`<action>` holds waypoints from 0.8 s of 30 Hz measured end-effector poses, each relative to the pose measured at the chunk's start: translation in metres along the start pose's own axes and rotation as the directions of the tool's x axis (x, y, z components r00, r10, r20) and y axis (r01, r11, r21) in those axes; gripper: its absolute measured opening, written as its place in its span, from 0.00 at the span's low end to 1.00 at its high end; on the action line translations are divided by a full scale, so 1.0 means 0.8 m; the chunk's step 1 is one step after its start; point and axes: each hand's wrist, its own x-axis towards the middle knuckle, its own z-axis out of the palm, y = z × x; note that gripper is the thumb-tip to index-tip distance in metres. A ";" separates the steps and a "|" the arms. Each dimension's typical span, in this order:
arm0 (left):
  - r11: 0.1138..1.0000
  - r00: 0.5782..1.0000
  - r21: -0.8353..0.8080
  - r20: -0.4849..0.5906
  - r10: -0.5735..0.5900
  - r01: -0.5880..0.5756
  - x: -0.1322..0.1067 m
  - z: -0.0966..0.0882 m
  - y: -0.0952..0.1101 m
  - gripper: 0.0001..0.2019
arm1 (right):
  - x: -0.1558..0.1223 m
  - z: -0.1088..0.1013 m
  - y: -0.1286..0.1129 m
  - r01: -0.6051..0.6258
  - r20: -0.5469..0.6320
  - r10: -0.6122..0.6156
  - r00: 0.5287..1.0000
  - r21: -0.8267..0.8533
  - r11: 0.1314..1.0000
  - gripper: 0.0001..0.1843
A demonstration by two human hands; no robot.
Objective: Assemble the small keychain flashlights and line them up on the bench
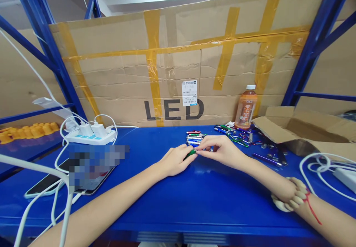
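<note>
Over the middle of the blue table, my left hand (178,160) is closed around a small green metal tube (190,154), most of it hidden by the fingers. My right hand (222,151) pinches with thumb and forefinger at the tube's right end; whether a separate small part is between those fingertips is too small to tell. Just behind the hands lies a row of slim metal tubes (194,137) in red, green, silver and blue, partly covered by my right hand.
Loose coloured carabiner clips and parts (243,140) lie at the back right, near an orange drink bottle (246,108) and an open cardboard box (311,128). To the left are a white power strip (91,137), phones (46,184) and white cables (66,198). A taped cardboard panel (122,84) stands behind.
</note>
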 end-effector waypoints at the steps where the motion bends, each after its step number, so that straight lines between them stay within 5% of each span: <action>1: 1.000 1.000 -0.001 -0.001 0.002 -0.002 0.000 0.000 0.000 0.14 | 0.000 0.000 0.000 0.011 0.004 -0.011 1.000 -0.008 1.000 0.14; 8: 1.000 1.000 -0.011 0.011 -0.001 0.002 0.001 0.001 -0.002 0.15 | 0.000 -0.006 -0.001 0.003 0.079 0.000 0.997 -0.041 0.999 0.14; 12: 0.998 1.000 -0.050 0.007 -0.022 0.022 0.002 0.000 -0.001 0.15 | 0.002 -0.028 0.008 -0.141 -0.122 0.114 0.986 -0.236 0.961 0.14; 16: 0.998 0.999 -0.055 0.021 -0.024 0.026 0.002 -0.001 0.001 0.15 | -0.001 -0.060 0.022 -0.374 -0.281 0.257 0.925 -0.540 0.754 0.11; 20: 0.998 0.999 -0.052 0.021 -0.025 0.026 0.002 -0.001 0.001 0.15 | -0.009 -0.077 0.036 -0.511 -0.141 0.553 0.821 -0.612 0.603 0.11; 24: 0.998 1.000 -0.054 0.011 -0.022 0.023 0.002 -0.001 0.001 0.15 | -0.013 -0.071 0.046 -0.617 0.121 0.716 0.687 -0.424 0.663 0.12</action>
